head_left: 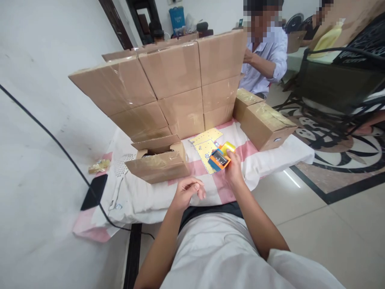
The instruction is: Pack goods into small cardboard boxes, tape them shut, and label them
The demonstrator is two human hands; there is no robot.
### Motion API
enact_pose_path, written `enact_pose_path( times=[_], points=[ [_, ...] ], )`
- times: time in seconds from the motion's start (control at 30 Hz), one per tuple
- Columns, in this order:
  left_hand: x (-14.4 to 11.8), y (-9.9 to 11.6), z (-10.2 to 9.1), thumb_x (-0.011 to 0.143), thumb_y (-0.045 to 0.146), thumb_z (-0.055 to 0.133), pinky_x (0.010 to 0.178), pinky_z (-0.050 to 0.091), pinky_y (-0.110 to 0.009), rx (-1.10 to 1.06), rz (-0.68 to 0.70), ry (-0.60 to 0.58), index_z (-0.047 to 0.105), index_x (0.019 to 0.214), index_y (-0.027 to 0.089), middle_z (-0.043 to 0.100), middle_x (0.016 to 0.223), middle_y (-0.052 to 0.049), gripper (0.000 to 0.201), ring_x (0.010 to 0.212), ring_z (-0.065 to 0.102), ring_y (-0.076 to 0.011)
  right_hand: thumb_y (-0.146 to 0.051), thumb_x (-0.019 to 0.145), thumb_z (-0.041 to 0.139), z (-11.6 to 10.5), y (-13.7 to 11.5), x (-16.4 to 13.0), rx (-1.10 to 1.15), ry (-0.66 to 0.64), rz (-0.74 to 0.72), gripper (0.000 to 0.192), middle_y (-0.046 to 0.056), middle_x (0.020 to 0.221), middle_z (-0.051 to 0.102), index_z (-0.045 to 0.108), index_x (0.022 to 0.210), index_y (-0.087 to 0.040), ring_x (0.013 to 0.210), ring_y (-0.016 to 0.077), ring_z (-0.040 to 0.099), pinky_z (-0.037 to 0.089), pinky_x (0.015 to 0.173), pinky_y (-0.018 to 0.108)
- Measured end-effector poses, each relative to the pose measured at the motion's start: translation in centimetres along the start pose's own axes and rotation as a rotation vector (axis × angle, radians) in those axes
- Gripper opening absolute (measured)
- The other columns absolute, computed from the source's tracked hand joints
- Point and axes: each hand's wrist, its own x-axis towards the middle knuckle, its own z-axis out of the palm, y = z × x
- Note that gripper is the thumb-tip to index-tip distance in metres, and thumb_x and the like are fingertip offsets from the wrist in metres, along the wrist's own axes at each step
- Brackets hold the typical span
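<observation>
Orange: we note a small orange and blue gadget (219, 159) gripped in our right hand (233, 170), raised just off the cloth so its face shows.
Left hand (188, 192): empty, fingers loosely curled, nearer our body.
Yellow sheet (206, 146): flat just beyond the right hand.
Open box (159, 160): beyond the left hand, mouth upward, within reach.

Head camera looks forward and down, close over the table (270, 158).

Small gadget (219, 159): orange frame, blue edge, dark face, yellow roll behind; tilted, held above pink-white cloth (207, 188), nr yellow sheet (206, 145).
</observation>
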Motion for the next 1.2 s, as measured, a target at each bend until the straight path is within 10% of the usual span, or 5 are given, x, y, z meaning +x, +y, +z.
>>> enact_pose_path(
  times=[0.23,0.4,0.73,1.03,1.2],
  points=[
    [-0.3,0.0,-2.0,0.08,0.057,0.082,0.051,0.047,-0.024,-0.013,0.032,0.208,0.068,0.087,0.017,0.057,0.045,0.004,0.043,0.044,0.057,-0.0124,-0.018,0.066,0.066,-5.1,-3.0,9.3,-0.283,-0.061,-0.228,0.037,0.005,0.099,0.08,0.061,0.102,-0.023,0.094,0.0224,0.076,0.059,0.075,0.032],
    [-0.7,0.3,-2.6,0.075,0.058,0.085,0.054,0.05,-0.026,0.111,-0.032,0.308,0.068,0.089,0.016,0.064,0.051,0.001,0.048,0.048,0.062,-0.0142,-0.02,0.059,0.073,-8.5,-2.3,12.6,-0.483,-0.142,0.023,0.041,0.009,0.093,0.079,0.065,0.099,-0.018,0.083,0.0225,0.073,0.056,0.069,0.031],
    [-1.7,2.0,-3.6,0.075,0.049,0.085,0.053,0.055,-0.028,0.205,-0.108,0.364,0.073,0.098,0.013,0.073,0.062,-0.004,0.045,0.049,0.065,-0.0152,-0.025,0.073,0.068,-7.8,-5.2,8.1,-0.719,0.351,-0.426,0.01,-0.001,0.063,0.06,0.06,0.068,-0.021,0.063,0.0151,0.055,0.049,0.068,0.032],
    [-2.7,3.2,-3.6,0.084,0.037,0.083,0.085,0.06,-0.032,0.376,-0.079,0.237,0.029,0.166,0.018,0.078,0.072,-0.003,0.101,0.071,0.075,-0.0173,-0.041,0.09,0.071,4.6,-3.6,-3.0,-0.792,-0.878,-0.124,0.023,0.001,0.074,0.07,0.078,0.087,-0.019,0.064,0.0134,0.056,0.041,0.06,0.025],
    [-2.8,3.8,-3.2,0.085,0.045,0.081,0.088,0.062,-0.036,0.404,-0.101,0.25,0.022,0.168,0.021,0.079,0.077,-0.003,0.105,0.077,0.076,-0.0197,-0.028,0.093,0.067,7.3,-2.2,-3.5,-0.844,-1.042,-0.236,0.025,-0.002,0.063,0.06,0.071,0.072,-0.017,0.058,0.0096,0.049,0.036,0.058,0.024]
  ],
)
